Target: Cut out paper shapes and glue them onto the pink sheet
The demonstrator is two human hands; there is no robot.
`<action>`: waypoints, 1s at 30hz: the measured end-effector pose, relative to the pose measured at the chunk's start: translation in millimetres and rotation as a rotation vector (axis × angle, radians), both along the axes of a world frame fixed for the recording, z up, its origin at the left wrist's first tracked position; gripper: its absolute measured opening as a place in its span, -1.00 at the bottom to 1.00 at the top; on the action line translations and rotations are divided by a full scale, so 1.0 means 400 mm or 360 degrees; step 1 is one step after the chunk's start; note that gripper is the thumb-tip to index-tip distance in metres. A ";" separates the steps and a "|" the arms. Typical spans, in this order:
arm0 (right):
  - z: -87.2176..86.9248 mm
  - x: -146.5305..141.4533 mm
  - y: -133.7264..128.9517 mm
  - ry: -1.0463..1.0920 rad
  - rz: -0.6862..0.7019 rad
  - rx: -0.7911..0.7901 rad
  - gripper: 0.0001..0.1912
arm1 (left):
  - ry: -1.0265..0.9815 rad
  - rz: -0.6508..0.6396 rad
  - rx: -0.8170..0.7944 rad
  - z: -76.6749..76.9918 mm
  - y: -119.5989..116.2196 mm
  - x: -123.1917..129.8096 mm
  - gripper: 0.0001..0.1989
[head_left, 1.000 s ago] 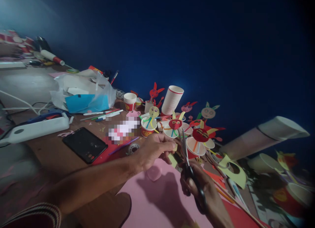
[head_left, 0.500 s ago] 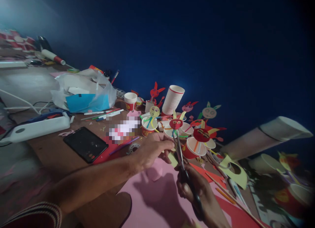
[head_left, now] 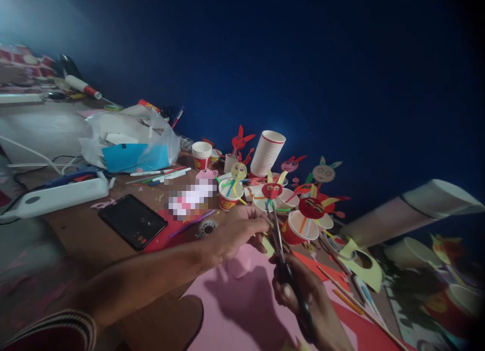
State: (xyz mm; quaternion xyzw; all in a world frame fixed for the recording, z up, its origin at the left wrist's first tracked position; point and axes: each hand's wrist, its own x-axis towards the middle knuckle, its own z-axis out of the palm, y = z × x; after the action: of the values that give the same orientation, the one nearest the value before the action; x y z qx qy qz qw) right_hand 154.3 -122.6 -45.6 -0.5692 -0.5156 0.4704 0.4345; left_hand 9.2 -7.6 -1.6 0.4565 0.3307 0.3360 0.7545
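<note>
My left hand (head_left: pixel 240 232) is closed, its thumb and fingers pinching a small piece of pale yellow paper (head_left: pixel 268 246). Part of that paper is hidden behind the fingers. In my right hand (head_left: pixel 303 290) is a pair of scissors (head_left: pixel 290 280) with black handles, its blades pointing away from me and slightly apart beside the left fingertips. Under both hands lies a large pink paper sheet (head_left: pixel 212 310), with a rounded pink piece (head_left: pixel 239 265) on it. Just beyond the blades stands a paper cup with a red rabbit-like face (head_left: pixel 272 190).
More decorated cups (head_left: pixel 302 227) stand behind my hands, near a tall stack of paper cups (head_left: pixel 267 154). A phone (head_left: pixel 132 221), a tape roll (head_left: pixel 207 229) and pens (head_left: pixel 170 177) lie left. A yellow cut-out sheet (head_left: pixel 369 270) and a large white roll (head_left: pixel 409 209) are at right.
The scissor blades look a little wider apart than before. My left fingers have shifted slightly, and less of the yellow paper shows. Otherwise the scene stays nearly the same.
</note>
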 end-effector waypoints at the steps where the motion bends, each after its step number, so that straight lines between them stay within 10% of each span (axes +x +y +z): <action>1: 0.001 -0.001 -0.001 -0.0005 -0.0019 0.0002 -0.52 | -0.0002 -0.0004 -0.0001 -0.001 -0.001 0.001 -0.98; 30: 0.007 -0.014 -0.002 0.0187 -0.0223 -0.0077 -0.52 | -0.0031 -0.0031 -0.0026 -0.002 0.000 0.005 -0.98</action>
State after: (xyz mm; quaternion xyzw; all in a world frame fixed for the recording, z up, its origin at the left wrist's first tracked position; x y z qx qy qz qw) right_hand 148.6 -123.3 -42.8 -0.5857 -0.4367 0.4837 0.4820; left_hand 11.1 -7.5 -2.5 0.4503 0.3214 0.3303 0.7647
